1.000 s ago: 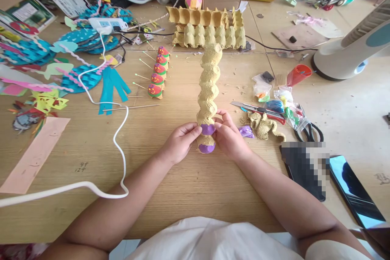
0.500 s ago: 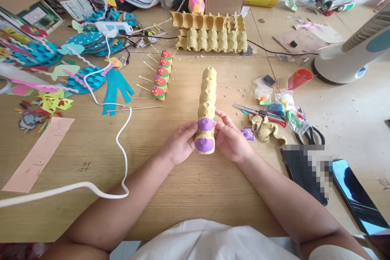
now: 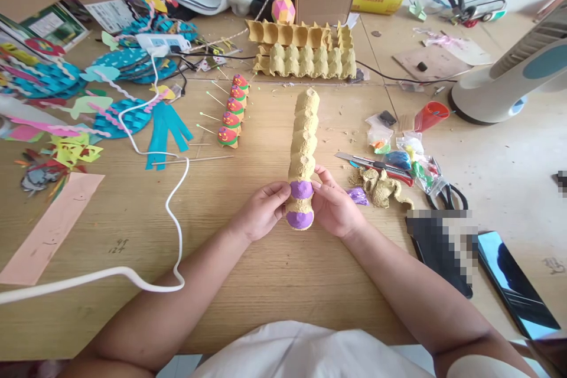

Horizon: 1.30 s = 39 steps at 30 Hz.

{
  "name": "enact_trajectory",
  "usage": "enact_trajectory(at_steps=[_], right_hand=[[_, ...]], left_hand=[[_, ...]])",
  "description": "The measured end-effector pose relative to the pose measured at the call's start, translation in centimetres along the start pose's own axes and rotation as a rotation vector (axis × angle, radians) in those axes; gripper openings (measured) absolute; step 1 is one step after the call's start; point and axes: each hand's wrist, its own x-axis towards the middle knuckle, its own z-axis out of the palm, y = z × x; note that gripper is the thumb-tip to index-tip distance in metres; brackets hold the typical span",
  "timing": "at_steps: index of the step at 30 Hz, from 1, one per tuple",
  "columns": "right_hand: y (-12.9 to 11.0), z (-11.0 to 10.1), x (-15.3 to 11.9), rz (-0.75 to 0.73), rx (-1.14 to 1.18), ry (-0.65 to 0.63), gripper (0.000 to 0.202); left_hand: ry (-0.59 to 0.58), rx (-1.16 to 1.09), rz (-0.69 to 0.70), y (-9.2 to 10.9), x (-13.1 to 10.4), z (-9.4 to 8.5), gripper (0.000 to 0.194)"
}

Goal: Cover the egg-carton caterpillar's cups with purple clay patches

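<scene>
The person wears a plain white top of soft, matte cloth (image 3: 283, 357), its front crossed by loose folds and shallow creases that show as pale grey shading. A short white sleeve with a smooth, rounded edge (image 3: 481, 368) covers part of the right upper arm, ending above the elbow. Both forearms are bare down to the wrists, and the left hand (image 3: 262, 211) and right hand (image 3: 339, 208) are uncovered too.

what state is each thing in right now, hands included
Left hand: pinching the carton strip
Right hand: same, opposite side
Carton strip: two near bumps purple, rest bare
Knife: blade out
Phone: face up; lit or not unclear
Power strip: white plug in
Scissors: partly covered; open or shut unclear
</scene>
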Motion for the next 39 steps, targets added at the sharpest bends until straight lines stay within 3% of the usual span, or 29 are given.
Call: enact_trajectory(at_steps=[12, 20, 26, 39], right_hand=[[0.06, -0.45, 0.2, 0.042, 0.026, 0.01, 0.034], [0.3, -0.38, 0.16, 0.05, 0.032, -0.008, 0.033], [0.22, -0.24, 0.22, 0.001, 0.017, 0.017, 0.033], [0.18, 0.19, -0.22, -0.005, -0.098, -0.001, 0.036]], left_hand=[[-0.01, 0.017, -0.015, -0.09, -0.19, 0.5, 0.033], [0.081, 0.022, 0.035, -0.05, -0.34, 0.98, 0.032], [0.02, -0.049, -0.06, 0.18, -0.24, 0.68, 0.035], [0.021, -0.014, -0.064, 0.45, -0.34, 0.86, 0.033]])
